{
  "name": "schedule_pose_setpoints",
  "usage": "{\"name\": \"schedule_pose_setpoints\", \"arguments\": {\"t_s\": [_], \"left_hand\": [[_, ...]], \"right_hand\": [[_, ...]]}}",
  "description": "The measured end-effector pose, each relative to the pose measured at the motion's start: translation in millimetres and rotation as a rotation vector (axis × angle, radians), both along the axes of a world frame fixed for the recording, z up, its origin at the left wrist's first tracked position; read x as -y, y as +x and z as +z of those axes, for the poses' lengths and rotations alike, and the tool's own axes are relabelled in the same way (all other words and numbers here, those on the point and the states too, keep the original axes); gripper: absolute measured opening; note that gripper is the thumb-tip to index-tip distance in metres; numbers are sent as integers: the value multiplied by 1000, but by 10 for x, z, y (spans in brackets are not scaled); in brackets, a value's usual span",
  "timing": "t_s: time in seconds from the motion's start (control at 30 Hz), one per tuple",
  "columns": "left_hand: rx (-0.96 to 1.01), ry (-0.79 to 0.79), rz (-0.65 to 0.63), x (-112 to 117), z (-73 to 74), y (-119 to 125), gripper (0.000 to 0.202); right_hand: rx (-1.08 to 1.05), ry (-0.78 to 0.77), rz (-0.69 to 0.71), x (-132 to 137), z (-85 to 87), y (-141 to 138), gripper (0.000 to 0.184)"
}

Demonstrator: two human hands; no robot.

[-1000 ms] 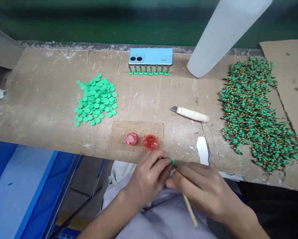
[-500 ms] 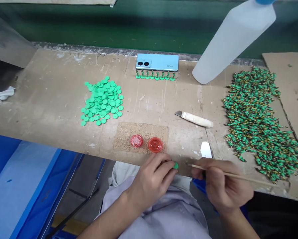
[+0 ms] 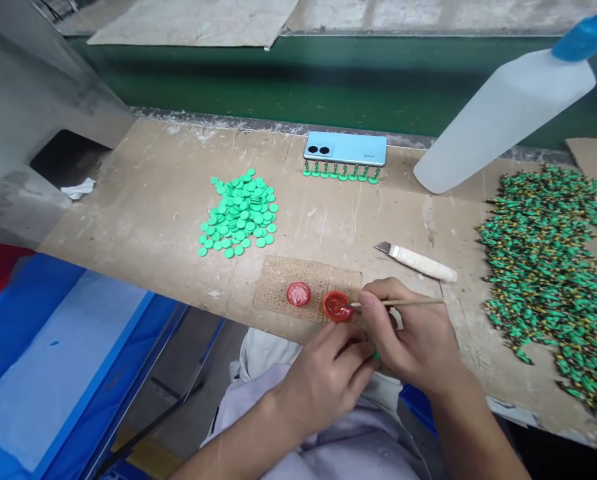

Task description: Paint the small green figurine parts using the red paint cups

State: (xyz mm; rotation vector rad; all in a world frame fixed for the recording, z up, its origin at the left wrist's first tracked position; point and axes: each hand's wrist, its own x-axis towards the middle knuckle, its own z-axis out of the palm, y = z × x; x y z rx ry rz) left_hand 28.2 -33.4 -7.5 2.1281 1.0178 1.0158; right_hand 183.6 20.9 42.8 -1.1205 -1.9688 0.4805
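In my right hand [image 3: 413,340] is a thin wooden stick [image 3: 418,302], pinched between thumb and fingers. Its tip is in a small red cap [image 3: 334,308] that holds a wet, glossy substance. My left hand [image 3: 321,370] is closed on a small green disc [image 3: 376,353], which shows only as a sliver at the fingertips beside my right hand. Left of the wet cap sits a second red cap [image 3: 298,294] with a pale, crusted surface. Both caps stand on a speckled brown board [image 3: 273,280] near the table's front edge.
A heap of green discs [image 3: 241,213] lies left of centre. Tiny green figures on discs [image 3: 344,175] line the front of a light blue phone [image 3: 348,148]. A knife [image 3: 421,262] lies before a tilted white bottle [image 3: 503,127]. Small green-and-black pieces [image 3: 548,267] cover the right side.
My right hand has moved left and forward, bringing the stick's tip into the wet red cap. My left hand keeps the green disc. The whole view has shifted, showing more of the far shelf.
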Motion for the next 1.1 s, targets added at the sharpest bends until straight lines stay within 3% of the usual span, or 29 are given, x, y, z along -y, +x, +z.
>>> {"name": "schedule_pose_setpoints", "arguments": {"t_s": [0.2, 0.5, 0.8, 0.9, 1.1], "left_hand": [[-18, 64, 9, -3, -24, 1, 8], [-10, 40, 1, 3, -28, -10, 8], [-8, 42, -1, -1, -38, -11, 9], [-10, 49, -6, -4, -27, -14, 8], [-14, 55, 1, -9, 4, -17, 5]], "right_hand": [[31, -20, 41, -22, -29, -17, 27], [44, -10, 47, -37, -49, -28, 30], [30, -10, 54, -24, -66, -4, 22], [-87, -35, -5, 41, -68, 64, 12], [-583, -62, -190, 251, -34, 265, 9]]}}
